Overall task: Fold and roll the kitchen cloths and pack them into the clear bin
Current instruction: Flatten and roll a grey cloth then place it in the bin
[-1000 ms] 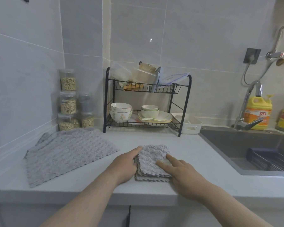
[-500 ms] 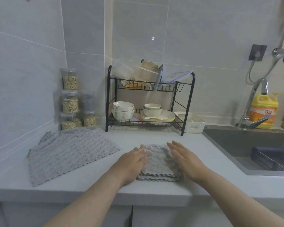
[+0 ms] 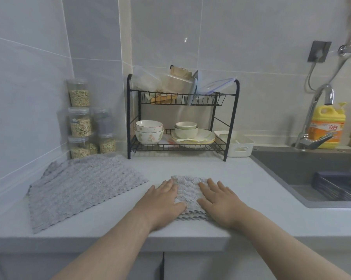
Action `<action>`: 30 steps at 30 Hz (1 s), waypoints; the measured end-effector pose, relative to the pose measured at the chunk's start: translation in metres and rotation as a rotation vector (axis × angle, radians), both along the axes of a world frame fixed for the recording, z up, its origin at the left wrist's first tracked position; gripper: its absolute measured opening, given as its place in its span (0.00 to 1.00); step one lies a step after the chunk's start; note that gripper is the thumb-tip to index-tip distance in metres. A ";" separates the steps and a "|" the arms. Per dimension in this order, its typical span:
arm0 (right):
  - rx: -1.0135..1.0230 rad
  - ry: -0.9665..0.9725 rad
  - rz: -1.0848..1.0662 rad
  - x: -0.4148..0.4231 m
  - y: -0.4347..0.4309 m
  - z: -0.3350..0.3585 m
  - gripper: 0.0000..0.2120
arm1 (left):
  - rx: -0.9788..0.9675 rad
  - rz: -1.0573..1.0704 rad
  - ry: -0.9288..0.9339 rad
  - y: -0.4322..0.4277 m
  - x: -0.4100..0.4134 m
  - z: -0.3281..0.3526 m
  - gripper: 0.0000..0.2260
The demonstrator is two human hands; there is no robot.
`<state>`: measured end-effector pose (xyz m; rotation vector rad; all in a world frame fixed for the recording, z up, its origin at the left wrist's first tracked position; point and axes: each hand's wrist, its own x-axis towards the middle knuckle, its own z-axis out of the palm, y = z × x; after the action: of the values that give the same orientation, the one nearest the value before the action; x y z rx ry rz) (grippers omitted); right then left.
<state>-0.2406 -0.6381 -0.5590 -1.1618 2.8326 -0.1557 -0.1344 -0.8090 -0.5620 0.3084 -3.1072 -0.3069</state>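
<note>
Pretty early on I'd say: one fuzzy grey cloth (image 3: 187, 196) sits folded into a small layered square at the near edge of the counter (image 3: 241, 178). The left hand (image 3: 162, 199) and right hand (image 3: 219, 199) press it down flat-fingered, not grabbing. Rolling isn't started, the cloth pile (image 3: 79, 188) on the left lies spread out, and I can't spot the clear bin.

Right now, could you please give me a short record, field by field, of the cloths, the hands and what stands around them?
folded cloth: grey, folded small, lying on the countertop near its front edge
left hand: flat, fingers straight, pressing the folded cloth's left side
right hand: flat, fingers straight, pressing its right side
spread cloth: grey, lying open to the left, untouched
behind: dish rack; jars in the corner
right: sink
</note>
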 end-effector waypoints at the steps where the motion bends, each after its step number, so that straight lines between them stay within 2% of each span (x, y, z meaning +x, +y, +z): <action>1: -0.004 -0.007 -0.002 0.001 0.001 0.001 0.29 | -0.011 0.006 -0.001 0.000 0.000 0.000 0.32; 3: -0.053 -0.033 -0.001 0.002 0.003 0.001 0.30 | -0.015 0.007 0.002 0.000 0.001 -0.001 0.33; 5: -0.174 -0.068 -0.041 0.001 0.006 0.002 0.31 | 0.064 -0.007 0.047 0.000 0.005 -0.001 0.35; 7: -0.256 0.027 -0.091 0.000 0.009 0.000 0.27 | 0.271 0.014 0.141 0.000 0.008 0.003 0.33; 8: -0.231 0.102 -0.116 0.001 0.010 -0.001 0.26 | 0.412 0.057 0.189 -0.001 0.007 0.007 0.31; 10: -0.275 0.111 -0.184 0.000 0.009 -0.001 0.22 | 0.599 0.163 0.269 -0.006 -0.003 0.016 0.29; 14: -0.411 0.018 -0.156 0.003 0.009 0.001 0.10 | 0.408 0.073 0.180 -0.008 -0.033 0.039 0.35; 16: -0.523 -0.062 -0.065 0.006 0.013 0.003 0.12 | 0.410 0.029 0.079 -0.004 -0.047 0.049 0.35; 17: -0.571 -0.056 -0.022 0.006 0.015 0.003 0.15 | 0.441 0.010 0.037 -0.002 -0.053 0.053 0.31; 20: -0.653 -0.006 0.028 0.003 0.018 0.002 0.19 | 0.518 -0.016 -0.025 -0.002 -0.064 0.059 0.08; 21: -0.723 -0.055 -0.014 0.001 0.018 0.001 0.19 | 0.571 0.009 -0.018 -0.003 -0.064 0.061 0.04; 22: -0.827 -0.163 -0.085 0.001 0.019 0.003 0.19 | 0.658 0.039 0.018 -0.006 -0.064 0.062 0.04; 25: -1.124 -0.510 -0.255 -0.007 0.022 0.007 0.12 | 1.163 0.073 0.238 -0.008 -0.057 0.055 0.09; 27: -1.087 -0.552 -0.205 -0.003 0.025 0.014 0.13 | 1.425 0.138 0.363 -0.008 -0.051 0.041 0.10; 30: -1.046 -0.615 -0.162 0.002 0.023 0.017 0.13 | 1.529 0.192 0.436 -0.001 -0.045 0.019 0.12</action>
<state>-0.2383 -0.6154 -0.5419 -0.7167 2.2028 -1.7869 -0.1791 -0.8097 -0.5427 0.3933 -1.7759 -2.2179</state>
